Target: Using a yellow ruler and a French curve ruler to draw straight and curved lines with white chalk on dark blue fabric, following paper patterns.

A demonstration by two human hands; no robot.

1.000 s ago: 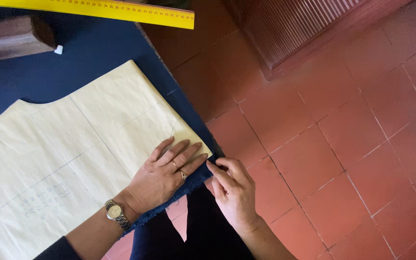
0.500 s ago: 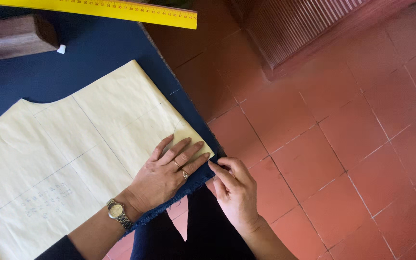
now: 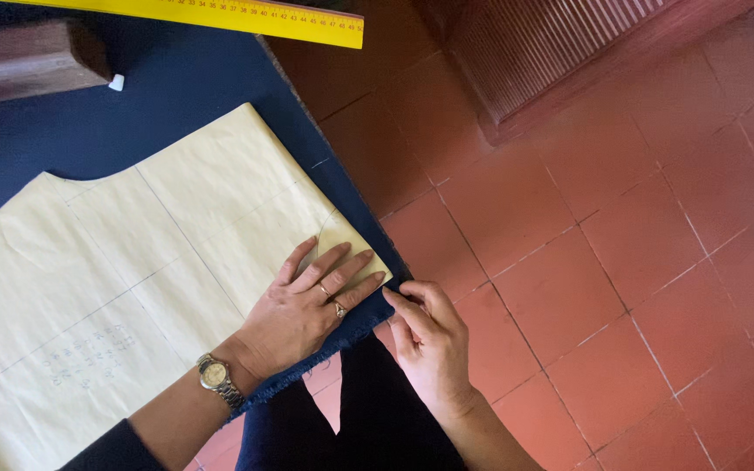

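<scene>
Under left hand [image 3: 303,310]: paper pattern [image 3: 133,262].

A big pale yellow paper pattern [image 3: 133,270] lies flat on dark blue cloth [image 3: 176,96]. Thin lines cross it. Its corner sits near the cloth's edge.

Terracotta tile floor [image 3: 621,288] with pale grout lines, evenly lit. Ribbed reddish-brown panel [image 3: 551,44] along the top edge. Dark wooden block [image 3: 19,61] at upper left beside a yellow ruler [image 3: 220,13].
</scene>
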